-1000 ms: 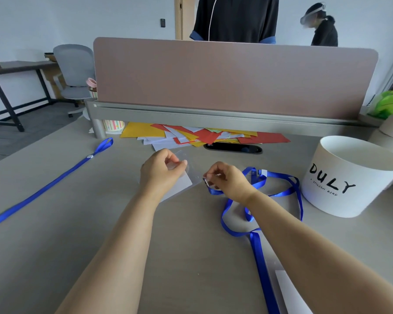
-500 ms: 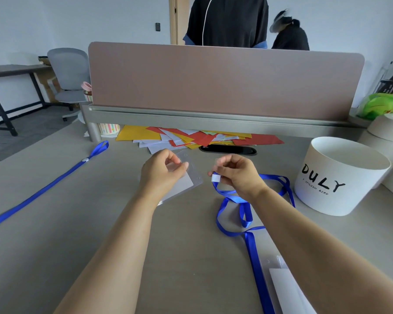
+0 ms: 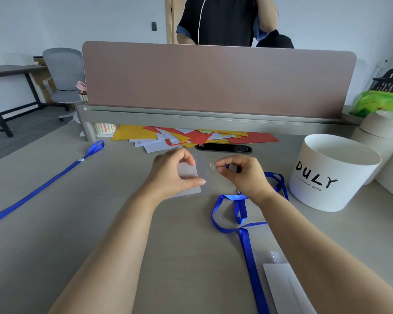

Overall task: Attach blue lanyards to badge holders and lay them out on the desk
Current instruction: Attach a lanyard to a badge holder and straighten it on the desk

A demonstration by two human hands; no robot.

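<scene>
Mid-attach, first visible pair not joined yet. Our left hand [image 3: 175,175] holds the holder [image 3: 202,168] just above the desk [image 3: 100,223], centre. The fingers [image 3: 188,158] curl over its far edge, thumb pinching the near side, white card inside.

Our right hand [image 3: 243,175] is just right of it, fingers [image 3: 222,165] curled and pinching the clip end of the lanyard [image 3: 227,225]. The clip is mostly hidden in the hand. It sits close to the holder's slotted edge. We cannot tell if it touches, and it does not look threaded. The rest of the lanyard loops on the desk under our right wrist and runs toward the near right.

Laid out so far:
- The other lanyard [image 3: 43,184] is stretched along the far left. Its near end is out of view, so we cannot tell whether it has a holder.
- A spare holder [image 3: 281,286] lies near right beside the strap. We cannot tell whether it is joined.

Left to do, we judge: hook this clip, lay the pair down, then do the spare holder. Tub [image 3: 327,177] is at the right, paper [image 3: 191,137] at the far centre, neither touched.
</scene>
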